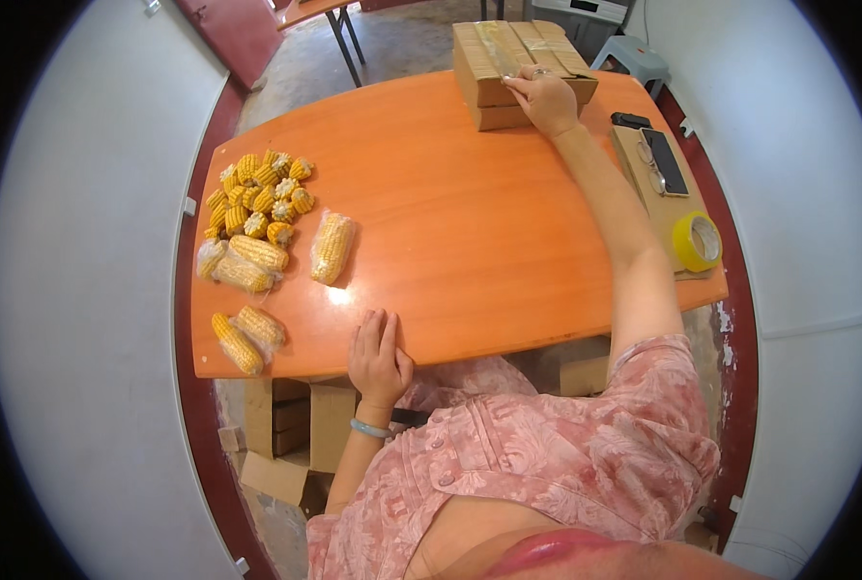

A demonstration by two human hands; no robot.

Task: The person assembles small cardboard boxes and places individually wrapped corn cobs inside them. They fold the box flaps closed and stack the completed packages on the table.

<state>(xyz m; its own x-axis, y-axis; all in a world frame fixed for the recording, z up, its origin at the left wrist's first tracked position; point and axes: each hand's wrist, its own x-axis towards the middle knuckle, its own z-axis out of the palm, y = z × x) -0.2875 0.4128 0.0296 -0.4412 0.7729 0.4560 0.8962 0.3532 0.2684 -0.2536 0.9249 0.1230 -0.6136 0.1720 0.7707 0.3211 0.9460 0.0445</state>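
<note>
My right arm reaches to the far right of the table, where my right hand (547, 101) is closed at the near top edge of a cardboard box (499, 116). Its fingertips meet the end of a strip of clear tape (497, 48) on the lid; whether they pinch the tape or the cardboard is hard to tell. My left hand (378, 353) lies on the near table edge with fingers stretched out, holding nothing. Beyond it a wrapped corn cob (332, 248) lies apart from a heap of cut corn pieces (257, 193) at the left.
More wrapped cobs (243, 263) and a bare cob (237, 344) lie on the orange table (431, 213). At the right are a roll of yellow tape (696, 242), glasses (651, 162) and a phone (665, 160) on flat cardboard. Open cartons (334, 416) stand below the near edge.
</note>
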